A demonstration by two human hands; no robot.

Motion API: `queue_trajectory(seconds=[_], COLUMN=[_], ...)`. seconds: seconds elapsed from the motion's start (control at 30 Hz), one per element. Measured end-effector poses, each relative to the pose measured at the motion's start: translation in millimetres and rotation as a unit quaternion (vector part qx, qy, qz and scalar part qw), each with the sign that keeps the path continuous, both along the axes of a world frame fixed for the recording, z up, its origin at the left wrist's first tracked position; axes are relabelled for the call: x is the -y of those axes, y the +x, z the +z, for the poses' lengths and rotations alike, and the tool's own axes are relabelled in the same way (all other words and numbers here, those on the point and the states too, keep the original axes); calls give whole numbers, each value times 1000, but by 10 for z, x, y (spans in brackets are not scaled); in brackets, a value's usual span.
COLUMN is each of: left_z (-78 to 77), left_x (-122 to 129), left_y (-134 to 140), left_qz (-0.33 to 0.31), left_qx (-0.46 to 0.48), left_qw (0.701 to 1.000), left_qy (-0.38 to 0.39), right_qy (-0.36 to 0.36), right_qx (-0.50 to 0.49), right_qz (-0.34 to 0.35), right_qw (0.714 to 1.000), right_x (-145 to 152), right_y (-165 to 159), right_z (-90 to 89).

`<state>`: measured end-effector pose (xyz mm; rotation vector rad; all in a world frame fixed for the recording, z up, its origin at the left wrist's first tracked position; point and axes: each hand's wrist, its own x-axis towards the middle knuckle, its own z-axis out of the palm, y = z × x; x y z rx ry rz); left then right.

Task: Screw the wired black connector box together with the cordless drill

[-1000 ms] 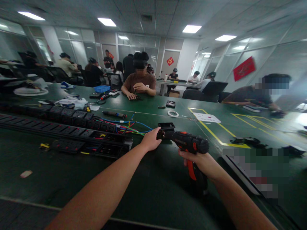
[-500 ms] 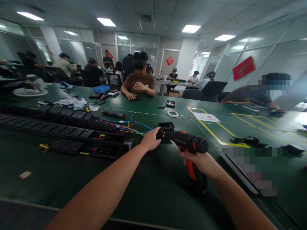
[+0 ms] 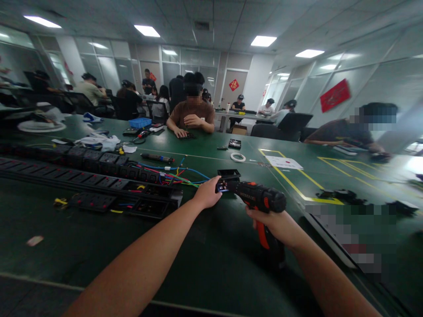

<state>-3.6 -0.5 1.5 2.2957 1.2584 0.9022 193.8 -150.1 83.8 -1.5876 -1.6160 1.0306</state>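
Observation:
My right hand point(image 3: 269, 219) is wrapped round the grip of a black and orange cordless drill point(image 3: 259, 195), which points left. The drill's front end meets a small black part point(image 3: 223, 185) with metal pieces inside; whether the tip touches them I cannot tell. My left hand point(image 3: 208, 193) grips that part from the left, fingers partly hidden behind it. A black rectangular frame point(image 3: 228, 172) sits just beyond it. Blue, green and red wires point(image 3: 180, 178) run from the left towards my left hand. Long black socket strips point(image 3: 99, 181) lie to the left.
A screwdriver-like tool point(image 3: 157, 157), a white ring point(image 3: 238, 157) and a black box point(image 3: 235, 143) lie farther back on the green table point(image 3: 158, 264). A blue basket point(image 3: 140, 123) stands behind. One co-worker point(image 3: 191, 114) sits opposite, another point(image 3: 343, 130) at the right.
A light now shines on the metal pieces inside the small black part. The drill's rear has shifted very slightly left. My left hand stays in place.

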Motion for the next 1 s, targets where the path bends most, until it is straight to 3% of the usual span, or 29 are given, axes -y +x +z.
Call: queue_trajectory(seconds=[0.67, 1.0], left_z=[21, 15], left_x=[18, 13], left_y=[-2, 3], left_qz=[0, 2], left_qx=[1, 4], left_qw=[1000, 1000], left_qy=[-8, -9], right_qy=[10, 23], right_qx=[9, -31], right_qz=[-5, 2], right_qw=[1000, 999], right_x=[26, 7], right_y=[-39, -10], right_z=[75, 34])
